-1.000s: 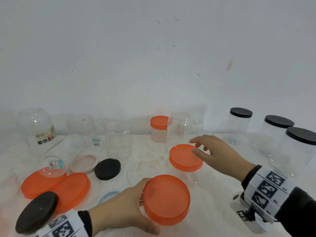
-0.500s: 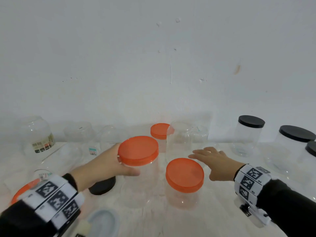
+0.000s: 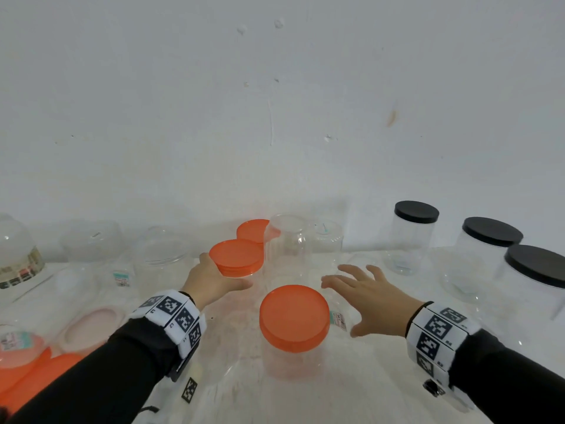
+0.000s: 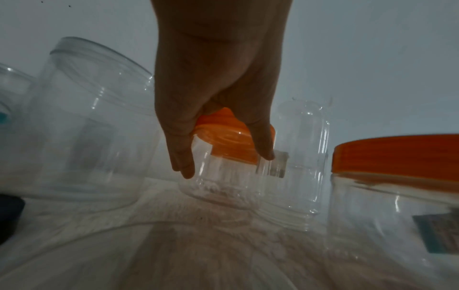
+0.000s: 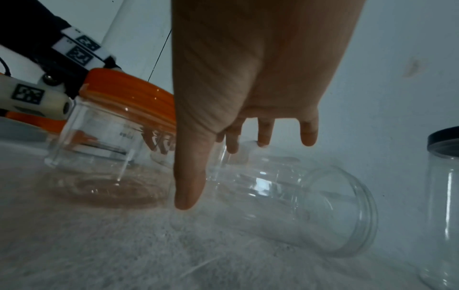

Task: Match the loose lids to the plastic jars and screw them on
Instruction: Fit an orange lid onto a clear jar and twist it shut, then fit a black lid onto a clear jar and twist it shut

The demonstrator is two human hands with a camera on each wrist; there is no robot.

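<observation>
My left hand (image 3: 224, 278) grips a clear jar just under its screwed-on orange lid (image 3: 237, 257), thumb in front and fingers behind; in the left wrist view the left hand (image 4: 224, 164) shows thumb and fingers either side of that lid (image 4: 233, 141). A second orange-lidded jar (image 3: 293, 316) stands at the centre front. To its right my right hand (image 3: 342, 304) is open with fingers spread. In the right wrist view the hand (image 5: 223, 172) hovers over a lidless clear jar (image 5: 285, 206) lying on its side; I cannot tell whether they touch.
Three black-lidded jars (image 3: 415, 212) stand at the right. A small orange-lidded jar (image 3: 252, 229) and a tall clear jar (image 3: 289, 249) stand behind. Lidless clear jars (image 3: 166, 246) line the back left. A pink lid (image 3: 91, 328) and orange lids (image 3: 30, 371) lie front left.
My left hand has carried its orange-lidded jar from the front to the back beside the small orange-lidded jar. The right hand has left the centre jar's lid and moved right, fingers spread.
</observation>
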